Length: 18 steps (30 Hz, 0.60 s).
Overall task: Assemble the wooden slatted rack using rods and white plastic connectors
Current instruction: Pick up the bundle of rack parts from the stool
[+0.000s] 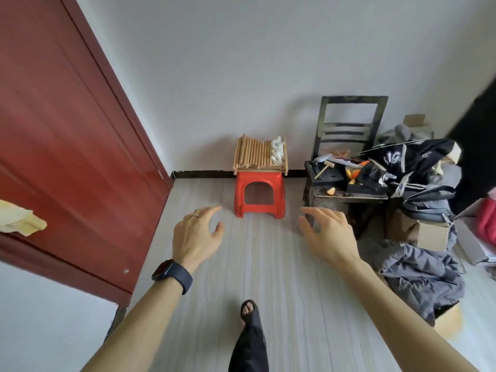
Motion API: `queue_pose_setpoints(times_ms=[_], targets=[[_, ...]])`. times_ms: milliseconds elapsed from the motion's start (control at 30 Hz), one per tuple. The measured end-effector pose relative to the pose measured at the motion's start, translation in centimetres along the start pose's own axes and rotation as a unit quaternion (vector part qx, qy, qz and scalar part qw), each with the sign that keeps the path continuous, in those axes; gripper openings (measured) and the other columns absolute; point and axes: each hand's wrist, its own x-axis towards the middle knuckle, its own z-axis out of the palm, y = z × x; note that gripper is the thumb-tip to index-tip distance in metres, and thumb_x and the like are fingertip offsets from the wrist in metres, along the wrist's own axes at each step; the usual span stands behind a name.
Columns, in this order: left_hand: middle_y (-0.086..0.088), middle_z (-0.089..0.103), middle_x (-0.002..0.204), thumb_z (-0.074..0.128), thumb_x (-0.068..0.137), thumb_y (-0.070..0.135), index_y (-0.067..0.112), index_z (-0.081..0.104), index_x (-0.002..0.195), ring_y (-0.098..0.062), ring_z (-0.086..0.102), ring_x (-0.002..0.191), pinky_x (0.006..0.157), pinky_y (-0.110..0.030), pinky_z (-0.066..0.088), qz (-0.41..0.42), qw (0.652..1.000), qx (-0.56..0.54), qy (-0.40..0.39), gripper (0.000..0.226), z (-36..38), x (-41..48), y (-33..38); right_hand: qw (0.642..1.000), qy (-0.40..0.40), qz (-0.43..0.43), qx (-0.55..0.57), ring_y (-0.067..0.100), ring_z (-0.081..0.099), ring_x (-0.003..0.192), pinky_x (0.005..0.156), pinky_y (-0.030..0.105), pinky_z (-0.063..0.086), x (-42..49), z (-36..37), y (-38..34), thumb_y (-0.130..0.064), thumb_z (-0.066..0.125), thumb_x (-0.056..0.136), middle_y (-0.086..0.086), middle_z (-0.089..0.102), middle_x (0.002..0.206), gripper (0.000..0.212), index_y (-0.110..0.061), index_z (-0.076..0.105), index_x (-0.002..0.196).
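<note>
A bundle of wooden rods (253, 154) lies on slatted wooden panels (284, 164) on top of a red plastic stool (259, 193) against the far wall. Several white plastic connectors (277, 151) are heaped on the rods' right side. My left hand (197, 232), with a ring and a dark watch on the wrist, reaches forward with relaxed fingers and holds nothing. My right hand (326, 232) is likewise stretched out, fingers loosely spread and empty. Both hands hover over the floor short of the stool, one on each side of it.
A red door (67, 143) stands open on the left. A dark chair (349, 146) on the right carries tools, a small mallet (324, 167) and bags (413, 167). Clothes and a cardboard box (432, 234) lie below it. My foot (249, 315) is on the grey floor.
</note>
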Motion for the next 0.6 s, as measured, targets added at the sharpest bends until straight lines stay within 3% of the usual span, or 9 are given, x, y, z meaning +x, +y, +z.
queue_pose_setpoints(times_ms=[300, 400, 500, 600], targets=[[0.003, 0.052, 0.147, 0.05, 0.099, 0.037, 0.036, 0.049, 0.144, -0.026, 0.049, 0.131, 0.103, -0.043, 0.044, -0.006, 0.992, 0.027, -0.123, 0.045, 2.7, 23.7, -3.6, 0.995, -0.052, 0.091, -0.005, 0.026, 0.049, 0.126, 0.1, 0.049, 0.048, 20.9, 5.4, -0.6, -0.052, 0.045, 0.098, -0.006, 0.064, 0.132, 0.041, -0.037, 0.061, 0.133], [0.002, 0.054, 0.145, 0.052, 0.1, 0.036, 0.036, 0.053, 0.141, -0.024, 0.049, 0.132, 0.102, -0.037, 0.045, -0.039, 0.986, -0.076, -0.141, 0.041, 4.3, 30.7, -3.7, 0.99, -0.064, 0.122, 0.019, 0.024, 0.051, 0.123, 0.097, 0.046, 0.05, 26.6, 7.0, 0.1, -0.054, 0.045, 0.097, -0.005, 0.064, 0.131, 0.043, -0.037, 0.06, 0.134], [0.006, 0.061, 0.136, 0.054, 0.1, 0.036, 0.036, 0.058, 0.135, -0.013, 0.055, 0.119, 0.091, -0.024, 0.04, -0.089, 0.968, -0.175, -0.156, 0.035, 6.6, 37.8, -3.7, 0.981, -0.092, 0.152, 0.074, 0.022, 0.057, 0.118, 0.097, 0.04, 0.05, 32.9, 9.0, 1.6, -0.053, 0.049, 0.097, -0.004, 0.066, 0.127, 0.043, -0.035, 0.061, 0.134], [0.008, 0.062, 0.132, 0.056, 0.099, 0.035, 0.039, 0.059, 0.131, -0.009, 0.053, 0.116, 0.086, -0.021, 0.037, -0.143, 0.943, -0.247, -0.172, 0.032, 9.3, 45.3, -3.9, 0.952, -0.12, 0.22, 0.178, 0.011, 0.061, 0.107, 0.095, 0.037, 0.051, 40.1, 11.1, 3.2, -0.055, 0.051, 0.095, -0.011, 0.068, 0.123, 0.036, -0.041, 0.063, 0.126]])
